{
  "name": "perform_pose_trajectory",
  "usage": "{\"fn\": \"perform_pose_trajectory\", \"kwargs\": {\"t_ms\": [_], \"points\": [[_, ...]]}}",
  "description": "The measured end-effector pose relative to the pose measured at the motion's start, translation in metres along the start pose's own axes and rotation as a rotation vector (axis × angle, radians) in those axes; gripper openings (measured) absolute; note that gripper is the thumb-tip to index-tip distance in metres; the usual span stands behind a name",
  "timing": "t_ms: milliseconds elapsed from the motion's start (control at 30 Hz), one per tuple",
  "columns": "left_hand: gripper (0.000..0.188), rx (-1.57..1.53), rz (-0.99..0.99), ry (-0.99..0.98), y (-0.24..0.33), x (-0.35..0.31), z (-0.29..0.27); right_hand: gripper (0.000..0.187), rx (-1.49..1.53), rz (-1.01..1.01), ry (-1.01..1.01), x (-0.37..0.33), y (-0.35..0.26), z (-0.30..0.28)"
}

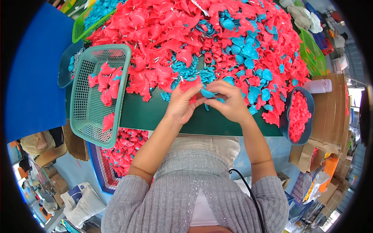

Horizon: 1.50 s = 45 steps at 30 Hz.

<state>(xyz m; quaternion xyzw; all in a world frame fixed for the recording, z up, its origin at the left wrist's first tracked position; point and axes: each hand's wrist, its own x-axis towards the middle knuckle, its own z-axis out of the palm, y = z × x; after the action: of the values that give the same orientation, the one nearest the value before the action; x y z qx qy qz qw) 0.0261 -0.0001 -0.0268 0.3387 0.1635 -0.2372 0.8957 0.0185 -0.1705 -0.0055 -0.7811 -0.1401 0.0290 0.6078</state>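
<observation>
Close together above the front of the green table [217, 123], my two hands meet over small plastic parts. My left hand [182, 103] is closed on a glossy red curved part [190, 84], with its lower portion hidden behind the fingers. Between the fingertips of my right hand [229, 101] is a small blue shell-shaped part [207, 93], touching or very near the red one. Just beyond the hands lie thin blue pieces [186, 69] and blue shells [246, 50] among a large heap of red parts [155, 31].
At my left a green mesh basket [124, 83] holds several red-and-blue pieces. A dark blue bin [285, 122] of small red parts sits at the right edge, by a translucent bottle [318, 86]. A crate [101, 180] of red parts stands below the table, left.
</observation>
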Motion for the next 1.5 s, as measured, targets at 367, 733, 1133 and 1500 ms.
{"fn": "perform_pose_trajectory", "kwargs": {"t_ms": [367, 733, 1133, 1500], "points": [[0.058, -0.116, -0.014, -0.03, -0.009, -0.001, 0.003, 0.008, 0.152, 0.043, -0.004, -0.008, -0.006, 0.022], [0.054, -0.156, 0.112, -0.002, -0.021, -0.005, 0.01, 0.01, -0.246, -0.059, 0.193, -0.007, -0.013, 0.039], [0.054, -0.245, 0.135, -0.037, -0.019, -0.012, 0.017, 0.009, -0.387, -0.209, 0.164, -0.007, -0.012, 0.04], [0.07, -0.212, 0.118, 0.052, -0.025, -0.019, 0.024, 0.007, -0.419, -0.224, 0.23, -0.006, -0.011, 0.047]]}}
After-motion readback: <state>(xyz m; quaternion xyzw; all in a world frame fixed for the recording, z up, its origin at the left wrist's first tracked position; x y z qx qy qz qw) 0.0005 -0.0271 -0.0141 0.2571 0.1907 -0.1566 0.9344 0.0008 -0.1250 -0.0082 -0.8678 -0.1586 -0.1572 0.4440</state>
